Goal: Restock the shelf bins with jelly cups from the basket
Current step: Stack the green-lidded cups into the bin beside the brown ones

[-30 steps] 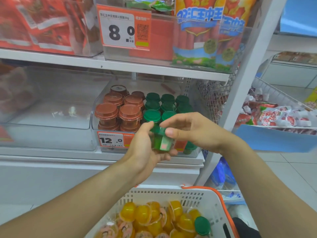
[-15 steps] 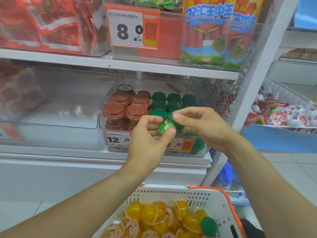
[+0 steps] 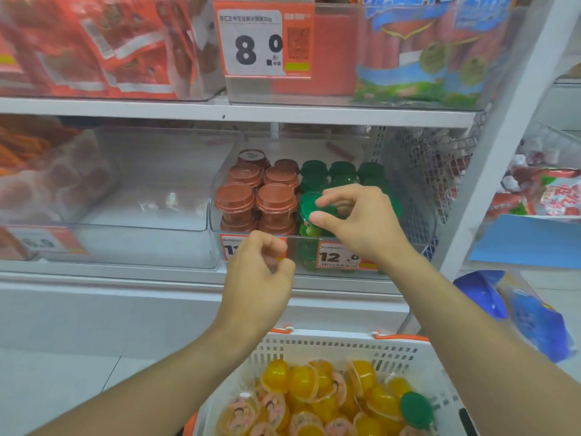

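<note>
Our right hand (image 3: 361, 221) pinches the lid rim of a green-lidded clear plastic jelly cup (image 3: 311, 215) between thumb and forefinger, holding it at the front of the clear plastic shelf bin (image 3: 217, 228), at three o'clock from the brown-lidded cups (image 3: 256, 199). We should lower it straight, seat it level on the green cup beneath, then let go. Our left hand (image 3: 257, 278), at seven o'clock of the cup, is loosely curled and holds nothing. At six o'clock, the white plastic basket (image 3: 330, 347) holds yellow jelly cups (image 3: 301, 382).
</note>
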The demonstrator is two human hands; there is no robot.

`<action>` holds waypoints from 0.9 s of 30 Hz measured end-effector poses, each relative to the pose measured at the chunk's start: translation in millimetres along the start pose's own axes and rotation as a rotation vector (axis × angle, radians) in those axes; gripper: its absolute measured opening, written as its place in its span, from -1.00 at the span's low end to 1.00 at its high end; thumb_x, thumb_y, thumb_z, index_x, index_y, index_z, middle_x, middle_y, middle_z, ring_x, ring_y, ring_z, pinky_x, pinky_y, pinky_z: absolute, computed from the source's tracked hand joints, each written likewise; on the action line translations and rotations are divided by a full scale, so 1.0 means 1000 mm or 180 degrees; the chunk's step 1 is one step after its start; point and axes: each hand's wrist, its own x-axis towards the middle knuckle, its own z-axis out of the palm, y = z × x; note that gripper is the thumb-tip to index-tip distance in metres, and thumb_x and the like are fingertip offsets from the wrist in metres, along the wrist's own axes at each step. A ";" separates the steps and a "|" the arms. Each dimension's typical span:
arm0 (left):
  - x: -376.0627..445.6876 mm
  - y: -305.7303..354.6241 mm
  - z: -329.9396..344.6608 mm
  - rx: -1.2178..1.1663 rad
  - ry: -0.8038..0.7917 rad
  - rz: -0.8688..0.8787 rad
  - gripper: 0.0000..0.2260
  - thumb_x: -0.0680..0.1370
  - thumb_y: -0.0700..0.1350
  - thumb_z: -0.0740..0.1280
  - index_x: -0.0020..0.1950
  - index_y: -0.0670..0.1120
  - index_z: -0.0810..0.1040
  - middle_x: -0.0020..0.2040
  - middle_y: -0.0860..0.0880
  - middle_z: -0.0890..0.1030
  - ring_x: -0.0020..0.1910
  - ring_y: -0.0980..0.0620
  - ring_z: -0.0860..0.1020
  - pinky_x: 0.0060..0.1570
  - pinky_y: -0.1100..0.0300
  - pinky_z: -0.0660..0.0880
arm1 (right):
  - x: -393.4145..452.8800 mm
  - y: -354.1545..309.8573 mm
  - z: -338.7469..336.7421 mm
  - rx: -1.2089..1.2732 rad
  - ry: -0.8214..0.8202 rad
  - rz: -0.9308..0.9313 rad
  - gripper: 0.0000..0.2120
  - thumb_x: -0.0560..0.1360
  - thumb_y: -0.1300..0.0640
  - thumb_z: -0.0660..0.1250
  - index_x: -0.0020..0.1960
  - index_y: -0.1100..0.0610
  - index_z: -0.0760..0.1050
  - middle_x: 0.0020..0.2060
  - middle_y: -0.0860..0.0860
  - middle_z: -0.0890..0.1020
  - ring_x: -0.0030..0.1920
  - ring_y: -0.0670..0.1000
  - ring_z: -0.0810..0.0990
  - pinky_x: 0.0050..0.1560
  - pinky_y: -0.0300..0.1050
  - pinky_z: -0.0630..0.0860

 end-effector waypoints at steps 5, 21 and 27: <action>0.003 -0.010 0.002 0.0127 -0.0090 -0.0105 -0.84 0.51 -0.25 0.35 -0.09 0.01 0.48 -0.06 0.03 0.58 -0.11 0.19 0.51 -0.20 0.48 0.36 | -0.003 -0.003 0.004 -0.0481 -0.0308 -0.0032 -0.88 0.41 -0.02 0.55 -0.10 -0.02 0.69 0.11 -0.04 0.67 0.05 -0.04 0.61 0.19 0.02 0.55; 0.003 -0.006 0.034 0.0244 -0.0480 -0.0100 -0.91 0.51 -0.22 0.34 -0.09 -0.03 0.50 -0.05 -0.02 0.56 -0.05 0.04 0.51 -0.08 0.20 0.39 | -0.005 0.009 0.002 -0.0859 -0.0606 -0.0753 -0.64 0.62 -0.02 0.26 -0.15 0.11 0.73 0.21 0.03 0.63 0.17 -0.02 0.56 0.10 -0.27 0.30; -0.005 -0.013 0.044 0.0383 -0.0693 0.0025 -0.86 0.51 -0.23 0.31 -0.17 0.00 0.48 -0.20 0.06 0.54 -0.21 0.10 0.48 -0.26 0.26 0.35 | -0.016 0.022 0.000 -0.0562 -0.0011 -0.1287 -0.70 0.65 0.05 0.21 0.02 0.16 0.68 0.18 0.08 0.57 0.22 0.06 0.47 0.20 -0.22 0.27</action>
